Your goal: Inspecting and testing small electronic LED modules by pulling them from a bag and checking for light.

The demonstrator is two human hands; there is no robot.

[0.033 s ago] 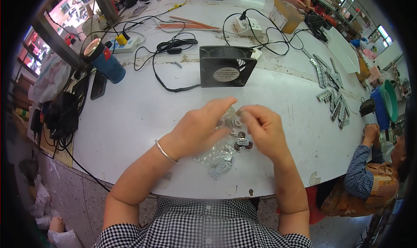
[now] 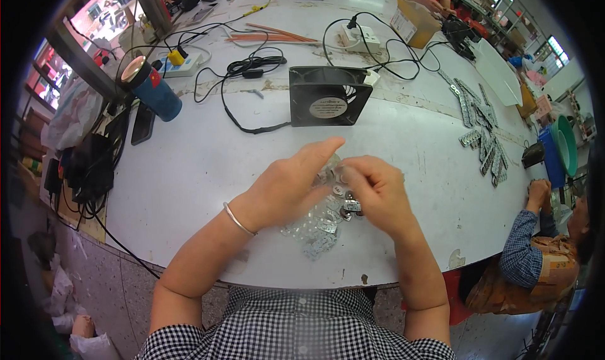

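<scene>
My left hand (image 2: 291,178) is curved, thumb and fingers apart, beside a clear plastic bag (image 2: 305,224) lying on the white table. Some clear plastic shows in the gap between thumb and fingers; whether they grip it is hidden. Close by, my right hand (image 2: 381,193) is pinched, its fingertips meeting the plastic near my left fingers. What sits in that pinch is too small to make out. Small silvery metal pieces (image 2: 329,224) show at the bag, and dark round parts with a metal piece (image 2: 351,205) lie beside my right hand.
Beyond my hands stands a black square fan (image 2: 329,98) with a cable. A blue tumbler (image 2: 154,90), a phone (image 2: 144,123) and power strips (image 2: 179,63) are at left. Metal strips (image 2: 485,130) lie at right, near another person's arm (image 2: 526,234). Orange sticks (image 2: 271,37) lie farther back.
My right hand has shifted slightly left and down, covering part of the dark round parts. My left hand stays almost in place.
</scene>
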